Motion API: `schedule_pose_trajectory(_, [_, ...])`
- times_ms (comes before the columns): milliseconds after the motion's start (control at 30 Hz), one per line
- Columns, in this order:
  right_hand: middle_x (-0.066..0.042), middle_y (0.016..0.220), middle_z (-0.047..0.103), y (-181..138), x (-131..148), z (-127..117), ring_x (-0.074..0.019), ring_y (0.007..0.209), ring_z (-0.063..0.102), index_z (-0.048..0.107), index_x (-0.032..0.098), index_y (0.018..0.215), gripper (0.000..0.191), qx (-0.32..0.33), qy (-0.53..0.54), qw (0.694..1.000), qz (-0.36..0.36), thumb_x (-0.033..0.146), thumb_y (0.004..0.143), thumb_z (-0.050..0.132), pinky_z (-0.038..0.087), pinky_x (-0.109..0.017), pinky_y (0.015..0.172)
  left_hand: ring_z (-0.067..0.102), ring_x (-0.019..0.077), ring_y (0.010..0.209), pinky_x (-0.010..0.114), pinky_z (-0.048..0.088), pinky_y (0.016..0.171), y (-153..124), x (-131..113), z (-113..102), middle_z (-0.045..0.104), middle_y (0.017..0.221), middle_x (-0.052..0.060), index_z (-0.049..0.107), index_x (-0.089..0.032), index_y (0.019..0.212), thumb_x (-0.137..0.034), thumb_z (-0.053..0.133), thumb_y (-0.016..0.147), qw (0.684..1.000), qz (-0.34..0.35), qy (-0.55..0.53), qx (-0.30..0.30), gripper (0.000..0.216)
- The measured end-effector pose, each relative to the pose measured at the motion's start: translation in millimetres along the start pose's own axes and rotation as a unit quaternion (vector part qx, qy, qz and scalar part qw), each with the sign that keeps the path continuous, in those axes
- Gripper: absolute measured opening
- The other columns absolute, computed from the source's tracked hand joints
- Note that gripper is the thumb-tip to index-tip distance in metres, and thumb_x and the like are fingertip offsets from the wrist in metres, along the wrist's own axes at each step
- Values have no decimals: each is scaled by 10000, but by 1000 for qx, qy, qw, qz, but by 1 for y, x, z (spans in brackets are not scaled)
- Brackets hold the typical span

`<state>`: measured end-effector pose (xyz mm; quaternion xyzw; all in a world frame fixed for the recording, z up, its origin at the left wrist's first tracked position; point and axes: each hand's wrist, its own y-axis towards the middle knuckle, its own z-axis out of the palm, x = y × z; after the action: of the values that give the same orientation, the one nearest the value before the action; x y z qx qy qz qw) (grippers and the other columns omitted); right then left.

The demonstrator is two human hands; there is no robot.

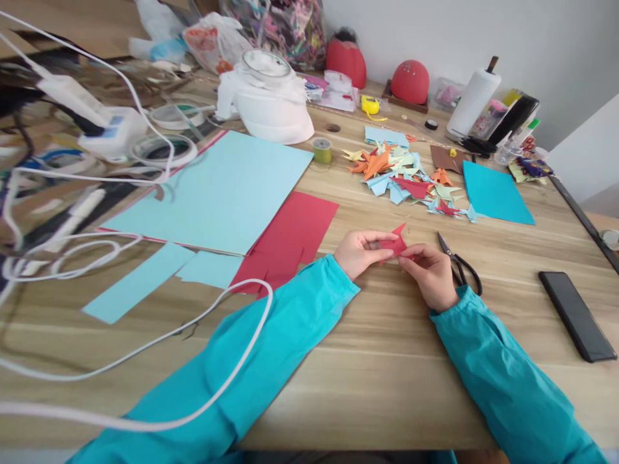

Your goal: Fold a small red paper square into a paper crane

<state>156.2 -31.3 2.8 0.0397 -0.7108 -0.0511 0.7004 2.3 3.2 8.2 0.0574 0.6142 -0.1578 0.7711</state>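
Note:
Between my two hands is a small folded red paper crane [397,244], held just above the wooden table. My left hand [360,252] pinches it from the left, thumb below and fingers above. On the other side my right hand [431,273] closes thumb and fingertips on its right edge, which they partly cover. One pointed red tip sticks up between the hands. Black-handled scissors [460,264] lie just right of my right hand. Beyond the hands sits a heap of folded paper cranes [411,177] in orange, blue, red, yellow and pale green.
Large light-blue paper sheets [217,187] and red paper [294,235] lie at left, with blue strips [140,280] nearby. A white cable [213,403] loops over my left sleeve. A phone [575,314] lies at right. Thread spool [322,151] and turquoise paper [498,193] are farther back.

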Motion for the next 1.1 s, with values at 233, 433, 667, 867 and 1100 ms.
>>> schedule_pose_trajectory(233, [7,705,647,-1,-2,-3,-102,569,560,648,200,830,161,13,40,999,4,203,676,694,450,-242,539,494,67,510,198,391,471,1,1,-1,656,658,12,704,-135,897,-147,705,590,999,22,24,-4,307])
schedule_pose_trajectory(433, [11,633,645,0,-8,-6,-108,562,564,671,199,817,104,19,59,998,6,177,721,637,439,-245,545,579,104,583,222,467,550,1,2,-1,675,664,22,705,-137,857,-173,710,604,999,20,21,14,256])
schedule_pose_trajectory(667, [-2,730,684,0,-7,-4,-123,636,605,676,211,824,150,21,79,997,6,169,680,682,467,-245,560,652,157,761,311,520,756,1,4,-1,707,833,56,678,-121,838,-210,776,535,998,19,-35,42,330])
schedule_pose_trajectory(867, [4,690,684,1,-5,-3,-109,567,591,677,214,805,122,13,55,998,-1,235,689,708,476,-247,542,646,130,670,290,531,714,1,4,-1,704,767,33,678,-125,819,-216,773,536,999,21,-42,28,312])
schedule_pose_trajectory(1100, [-5,661,685,1,-3,-1,-112,542,578,683,201,738,94,-7,29,999,-13,258,674,723,476,-253,531,639,141,589,309,533,696,-1,0,2,677,611,22,686,-111,758,-250,754,572,1000,15,8,24,242])
